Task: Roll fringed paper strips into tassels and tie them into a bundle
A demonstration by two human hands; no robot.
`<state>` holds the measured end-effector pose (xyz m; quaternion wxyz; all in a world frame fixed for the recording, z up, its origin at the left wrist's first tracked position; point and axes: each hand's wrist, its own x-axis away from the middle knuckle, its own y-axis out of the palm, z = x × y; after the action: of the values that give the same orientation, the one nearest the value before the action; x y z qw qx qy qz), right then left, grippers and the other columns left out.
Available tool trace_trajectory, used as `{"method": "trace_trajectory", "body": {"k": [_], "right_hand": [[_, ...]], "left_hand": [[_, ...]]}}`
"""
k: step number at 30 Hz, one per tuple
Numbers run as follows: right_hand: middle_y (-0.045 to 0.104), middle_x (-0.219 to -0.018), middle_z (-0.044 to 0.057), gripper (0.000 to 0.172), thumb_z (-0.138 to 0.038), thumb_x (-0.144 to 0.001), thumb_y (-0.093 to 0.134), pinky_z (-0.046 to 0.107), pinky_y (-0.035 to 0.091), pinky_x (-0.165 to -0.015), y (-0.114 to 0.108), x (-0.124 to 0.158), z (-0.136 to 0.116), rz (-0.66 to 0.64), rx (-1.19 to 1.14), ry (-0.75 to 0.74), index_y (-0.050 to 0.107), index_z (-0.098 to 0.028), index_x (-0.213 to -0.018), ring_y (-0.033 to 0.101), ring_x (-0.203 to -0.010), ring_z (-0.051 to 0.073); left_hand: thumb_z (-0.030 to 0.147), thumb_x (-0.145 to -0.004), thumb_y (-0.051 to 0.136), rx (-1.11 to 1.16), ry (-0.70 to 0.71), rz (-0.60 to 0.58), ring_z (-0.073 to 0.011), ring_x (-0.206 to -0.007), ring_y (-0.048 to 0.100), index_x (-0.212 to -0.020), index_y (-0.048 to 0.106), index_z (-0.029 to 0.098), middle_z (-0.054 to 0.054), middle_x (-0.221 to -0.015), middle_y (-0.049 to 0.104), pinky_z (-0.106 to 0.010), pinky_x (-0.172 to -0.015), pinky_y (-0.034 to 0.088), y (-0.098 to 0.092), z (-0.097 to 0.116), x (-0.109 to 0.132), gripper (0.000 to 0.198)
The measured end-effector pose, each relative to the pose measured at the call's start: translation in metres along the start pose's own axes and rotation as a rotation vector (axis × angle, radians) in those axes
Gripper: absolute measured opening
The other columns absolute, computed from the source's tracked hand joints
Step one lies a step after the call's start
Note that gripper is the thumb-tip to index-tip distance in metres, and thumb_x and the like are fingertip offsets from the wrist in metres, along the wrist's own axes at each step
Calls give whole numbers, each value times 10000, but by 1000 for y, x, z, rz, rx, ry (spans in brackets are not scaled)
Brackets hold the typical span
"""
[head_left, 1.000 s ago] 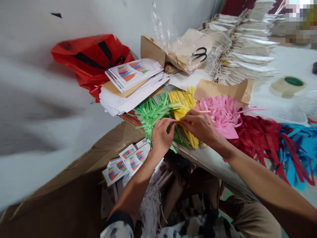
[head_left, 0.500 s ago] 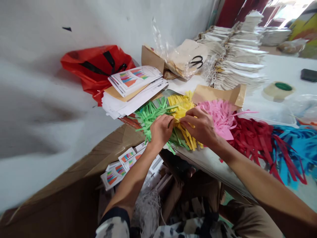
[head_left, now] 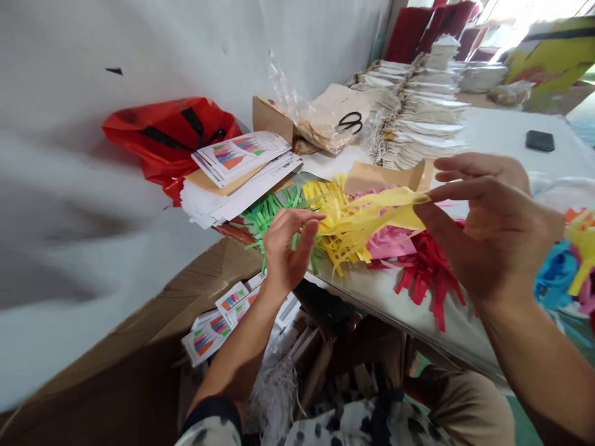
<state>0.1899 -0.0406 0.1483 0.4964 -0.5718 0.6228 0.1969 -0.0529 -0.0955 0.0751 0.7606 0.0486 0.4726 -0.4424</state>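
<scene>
My right hand (head_left: pixel 493 229) pinches a yellow tissue-paper tassel (head_left: pixel 395 204) between thumb and fingers, raised above the table, its fringed strips trailing left. My left hand (head_left: pixel 290 244) is open, with a gap between thumb and index finger and nothing visible in it. It is beside the pile of yellow fringed paper (head_left: pixel 325 198) and in front of the green fringed paper (head_left: pixel 274 210). Pink fringed paper (head_left: pixel 393 243) lies partly hidden behind the lifted tassel. Red fringed paper (head_left: pixel 432 266) sits at the table edge, partly covered by my right hand.
Printed cards (head_left: pixel 246 155) and a red bag (head_left: pixel 167 136) lie at the left by the wall. Black scissors (head_left: pixel 350 122) rest on brown paper behind. Stacked white bundles (head_left: pixel 423 118) and a black phone (head_left: pixel 540 140) are farther back. Blue fringed paper (head_left: pixel 555 272) is at right.
My right hand has moved right and up from the yellow pile, drawing out a yellow tassel. My left hand has opened and stayed near the pile. The view has shifted slightly right.
</scene>
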Motion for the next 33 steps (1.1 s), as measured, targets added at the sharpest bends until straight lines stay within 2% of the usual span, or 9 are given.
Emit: {"method": "trace_trajectory", "body": {"k": [3,7,11,14,19,22,24,27,33], "right_hand": [[718,-1241,50,91,-221,-892,776,522,585,-1038,-11,7,-8,48,21,8,757,-283,-956,674,-1218,270],[703,-1280,35,142,-214,-886,784,507,593,-990,-27,18,-23,-20,108,-10,764,-311,-987,696,-1144,270],[701,-1286,20,155,-196,-884,776,464,598,-925,-56,33,-37,-4,102,10,754,-326,-966,709,-1028,231],[707,-1247,11,142,-210,-878,771,464,594,-950,-86,44,-42,-27,62,68,726,-323,-950,707,-1027,227],[619,-1475,76,419,-408,-949,715,489,533,-1131,-139,63,-34,-260,-409,273,608,-328,-1346,607,-1369,292],[645,-1459,104,607,-505,-993,656,448,574,-1055,-166,79,-25,-497,-603,417,482,-336,-1549,637,-1330,293],[700,-1360,95,576,-516,-978,681,381,594,-959,-181,93,-19,-596,-638,546,562,-313,-1504,686,-1222,276],[749,-1138,72,417,-510,-910,768,320,577,-886,-202,119,-10,-633,-711,784,750,-228,-1218,704,-1083,260],[710,-941,30,518,-457,-694,948,239,546,-646,-231,168,6,-463,-917,1130,722,-221,-1096,680,-788,182]], "left_hand": [[428,-1073,572,133,141,-66,-189,-1037,690,-1138,745,264,-39,-1060,767,-392,-944,540,-1,37,-12,247],[382,-962,765,177,216,-132,-169,-1008,673,-1201,689,241,-19,-1055,746,-360,-931,550,16,75,-17,287],[301,-944,788,163,246,-171,-157,-966,671,-1091,691,237,-9,-1004,727,-349,-916,552,32,105,-14,187],[261,-976,725,246,253,-290,-170,-1017,689,-980,672,234,-23,-1030,736,-364,-949,565,38,128,-12,60],[264,-975,639,600,-12,-771,-178,-900,709,-926,588,233,-47,-991,734,-325,-790,604,44,164,-11,78],[305,-950,665,773,-191,-973,-151,-746,657,-889,571,226,-30,-854,678,-285,-660,560,55,181,-10,137],[327,-942,685,882,-314,-1069,-126,-688,626,-903,569,211,-20,-820,662,-250,-601,512,64,189,-10,168],[352,-928,722,1009,-475,-1174,-100,-637,607,-941,584,182,-14,-792,677,-209,-560,449,78,196,-8,219],[347,-863,796,1107,-769,-1306,-87,-608,575,-921,572,180,9,-751,648,-186,-564,406,111,184,17,285]]}}
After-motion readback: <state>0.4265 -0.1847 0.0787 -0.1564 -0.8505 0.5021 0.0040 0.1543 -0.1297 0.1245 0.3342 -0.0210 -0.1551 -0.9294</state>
